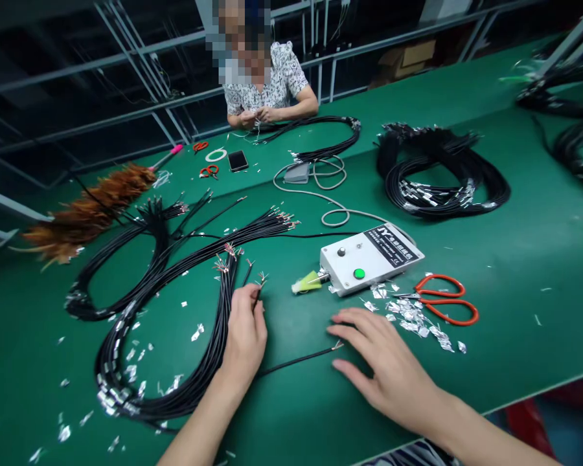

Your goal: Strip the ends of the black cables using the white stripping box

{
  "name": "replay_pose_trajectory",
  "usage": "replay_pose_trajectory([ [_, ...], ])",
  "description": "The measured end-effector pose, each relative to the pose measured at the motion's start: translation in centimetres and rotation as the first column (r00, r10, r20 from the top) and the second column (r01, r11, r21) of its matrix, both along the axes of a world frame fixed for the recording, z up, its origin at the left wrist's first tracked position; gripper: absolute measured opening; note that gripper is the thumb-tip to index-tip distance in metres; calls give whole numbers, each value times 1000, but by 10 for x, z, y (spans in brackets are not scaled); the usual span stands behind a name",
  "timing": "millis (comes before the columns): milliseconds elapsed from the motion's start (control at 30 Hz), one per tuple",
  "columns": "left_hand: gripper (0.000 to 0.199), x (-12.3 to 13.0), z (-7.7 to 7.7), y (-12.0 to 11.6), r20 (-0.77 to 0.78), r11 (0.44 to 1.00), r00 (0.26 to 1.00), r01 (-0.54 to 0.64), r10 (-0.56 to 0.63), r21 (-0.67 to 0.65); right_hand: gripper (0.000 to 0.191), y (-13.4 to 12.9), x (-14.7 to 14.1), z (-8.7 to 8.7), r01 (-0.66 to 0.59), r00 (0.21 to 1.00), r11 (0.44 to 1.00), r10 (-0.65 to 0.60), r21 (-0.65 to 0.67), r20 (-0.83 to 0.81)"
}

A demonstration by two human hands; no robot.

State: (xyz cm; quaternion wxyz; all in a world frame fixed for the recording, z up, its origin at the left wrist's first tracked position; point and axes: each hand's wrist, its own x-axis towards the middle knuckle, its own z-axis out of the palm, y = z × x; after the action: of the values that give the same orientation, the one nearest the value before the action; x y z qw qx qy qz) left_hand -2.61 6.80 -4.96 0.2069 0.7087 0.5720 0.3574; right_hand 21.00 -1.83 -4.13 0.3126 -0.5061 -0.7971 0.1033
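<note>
My left hand (pixel 245 330) is closed on a black cable whose frayed end (pixel 262 278) pokes up past the fingertips. It is just right of a looped bundle of black cables (pixel 223 310) with bare copper ends. Fingers apart and holding nothing, my right hand (pixel 376 359) hovers over the green table. A single black cable (pixel 298 358) lies between the hands, its stripped tip near my right thumb and fingers. Beyond my right hand sits a white box (pixel 372 259) with a green button, a black knob and a yellow-green piece at its shaft.
Orange-handled scissors (pixel 447 301) and foil scraps (pixel 412 317) lie right of the box. Across the table (pixel 515 259), a person (pixel 267 97) handles cables. More cable coils (pixel 442 175), a grey pedal (pixel 297 173), a phone (pixel 238 160) and a feather duster (pixel 97 207) lie further back.
</note>
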Motion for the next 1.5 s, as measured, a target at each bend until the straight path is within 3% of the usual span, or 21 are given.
replay_pose_trajectory([
  [100, 19, -20, 4, 1, -365, 994, 930, -12, 51, 106, 9, -10, -12, -5, -16, 999, 993, 10, -121, -50],
  [167, 21, -30, 7, 2, -625, 980, 764, -46, 159, 193, 17, -12, -15, -5, -46, 996, 989, 35, -138, -82],
  [233, 22, -34, 10, 3, -737, 968, 637, -61, 226, 243, 19, -10, -16, -1, -84, 990, 981, 61, -173, -130],
  [300, 23, -28, 15, -2, -736, 968, 641, -49, 219, 245, 19, -5, -15, 5, -112, 969, 954, 43, -276, -245],
  [367, 23, -15, 23, -13, -654, 978, 747, 20, 122, 206, 16, 0, -16, 11, -132, 916, 909, -41, -396, -398],
  [433, 21, 4, 32, -29, -482, 982, 869, 170, -108, 87, 11, 6, -18, 14, -145, 829, 868, -155, -475, -537],
  [500, 21, 20, 41, -45, -247, 937, 904, 331, -348, -109, 8, 10, -21, 15, -170, 721, 838, -252, -518, -645],
  [567, 21, 32, 47, -56, -37, 882, 913, 383, -407, -274, 12, 12, -23, 16, -215, 615, 812, -318, -542, -721],
  [667, 13, 40, 51, -61, 128, 854, 930, 367, -344, -370, 17, 11, -23, 16, -245, 542, 789, -370, -563, -754],
  [867, 15, 40, 51, -58, 210, 886, 943, 319, -259, -337, 24, 12, -14, 17, -295, 488, 790, -359, -537, -796],
  [1067, 22, 39, 49, -61, 280, 874, 939, 301, -201, -382, 21, 19, -14, 18, -294, 562, 796, -304, -529, -769],
  [1167, 25, 39, 47, -61, 334, 854, 928, 304, -165, -421, 20, 23, -20, 18, -297, 561, 810, -281, -506, -779],
  [1267, 27, 39, 46, -62, 372, 841, 918, 305, -136, -446, 18, 26, -27, 18, -309, 501, 805, -315, -507, -806],
  [1400, 32, 41, 47, -62, 422, 833, 904, 286, -70, -473, 19, 25, -39, 17, -354, 359, 761, -427, -544, -830],
  [1500, 40, 42, 47, -60, 512, 802, 859, 294, 17, -520, 21, 21, -47, 14, -363, 301, 743, -477, -562, -826],
])
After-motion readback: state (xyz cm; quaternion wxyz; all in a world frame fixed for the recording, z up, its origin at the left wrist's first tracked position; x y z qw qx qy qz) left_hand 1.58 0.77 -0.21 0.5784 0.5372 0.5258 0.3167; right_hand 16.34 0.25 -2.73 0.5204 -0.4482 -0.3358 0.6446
